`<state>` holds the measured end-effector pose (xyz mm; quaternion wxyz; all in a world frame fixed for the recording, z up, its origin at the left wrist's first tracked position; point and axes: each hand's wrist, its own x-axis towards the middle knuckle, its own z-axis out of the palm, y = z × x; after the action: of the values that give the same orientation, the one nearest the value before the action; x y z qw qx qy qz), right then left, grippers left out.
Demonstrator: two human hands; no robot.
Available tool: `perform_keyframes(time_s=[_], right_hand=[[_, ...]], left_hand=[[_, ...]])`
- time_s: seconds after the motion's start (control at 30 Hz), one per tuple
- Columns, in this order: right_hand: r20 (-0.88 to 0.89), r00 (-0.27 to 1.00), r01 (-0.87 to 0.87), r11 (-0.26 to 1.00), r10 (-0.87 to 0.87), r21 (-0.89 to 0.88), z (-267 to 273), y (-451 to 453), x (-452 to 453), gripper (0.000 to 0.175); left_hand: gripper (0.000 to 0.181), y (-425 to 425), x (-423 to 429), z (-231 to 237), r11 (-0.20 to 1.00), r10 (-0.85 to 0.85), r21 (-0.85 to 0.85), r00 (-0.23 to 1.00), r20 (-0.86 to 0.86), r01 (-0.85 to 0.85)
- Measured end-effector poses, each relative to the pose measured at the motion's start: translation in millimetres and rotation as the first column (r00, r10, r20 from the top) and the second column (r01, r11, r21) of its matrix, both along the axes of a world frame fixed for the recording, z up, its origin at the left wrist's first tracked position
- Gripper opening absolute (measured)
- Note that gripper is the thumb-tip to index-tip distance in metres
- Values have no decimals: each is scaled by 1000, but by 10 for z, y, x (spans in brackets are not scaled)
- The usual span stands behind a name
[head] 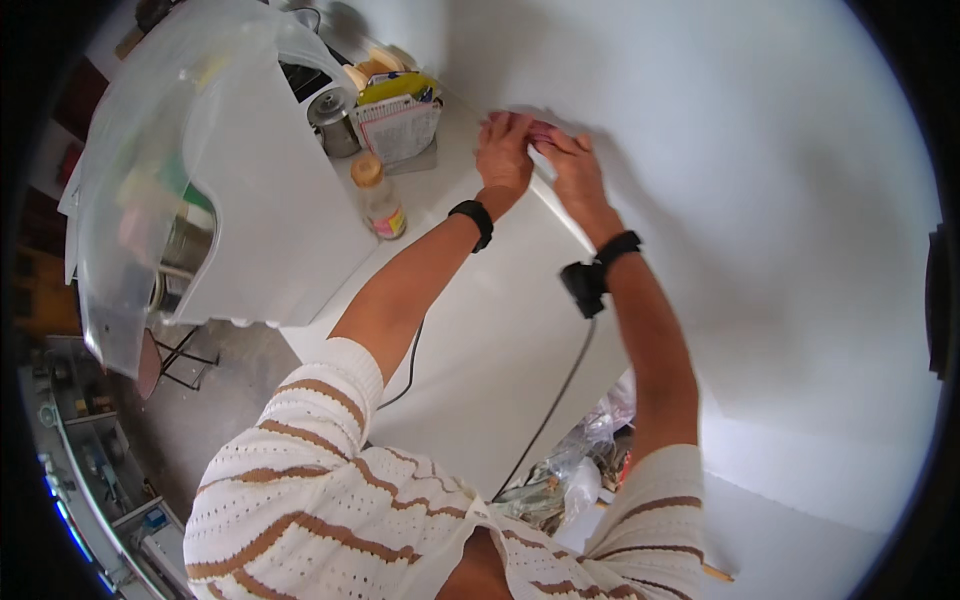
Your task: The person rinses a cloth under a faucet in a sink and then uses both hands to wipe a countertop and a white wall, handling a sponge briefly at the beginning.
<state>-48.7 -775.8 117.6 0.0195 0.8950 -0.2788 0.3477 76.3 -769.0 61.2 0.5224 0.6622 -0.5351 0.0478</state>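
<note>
Where the white countertop (480, 322) meets the wall (712, 187), both my arms reach forward. My left hand (507, 156) presses down on a crumpled pinkish-red cloth (541, 130), its fingers bent over the left part. At the cloth's right end, my right hand (576, 169) grips it with thumb and fingers. Much of the cloth is hidden under my fingers. A glass jar (381, 206) with an orange-brown lid and a colored label stands left of my left hand.
A metal canister (334, 124) and a holder with papers and packets (397, 124) stand at the back left. A white panel (262, 202) draped in clear plastic (127, 225) rises at left. A cable (555, 397) trails from my right wrist. Plastic bags (577, 480) lie below the counter.
</note>
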Motion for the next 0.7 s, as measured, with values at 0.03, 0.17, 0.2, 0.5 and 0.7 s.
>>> perform_keyframes(time_s=[0.03,0.17,0.2,0.5,0.7], right_hand=[[-81,994,79,997,-77,21,-104,-81,213,26],[-115,988,95,991,-105,-92,-632,-370,729,32],[-173,976,111,985,-133,-133,-755,-490,759,34],[-203,944,250,965,-261,-79,-1447,-704,749,37],[-115,958,260,965,-262,-33,-1489,-576,460,31]], left_hand=[[42,-85,122,-112,1000,-32,-2,997,-65,31],[54,-566,665,-772,999,-37,-4,995,-91,37],[56,-705,708,-834,1000,-23,-9,992,-122,22],[43,-1021,710,-1388,998,-36,-50,998,58,39],[39,-840,595,-1145,953,-144,284,981,129,102]])
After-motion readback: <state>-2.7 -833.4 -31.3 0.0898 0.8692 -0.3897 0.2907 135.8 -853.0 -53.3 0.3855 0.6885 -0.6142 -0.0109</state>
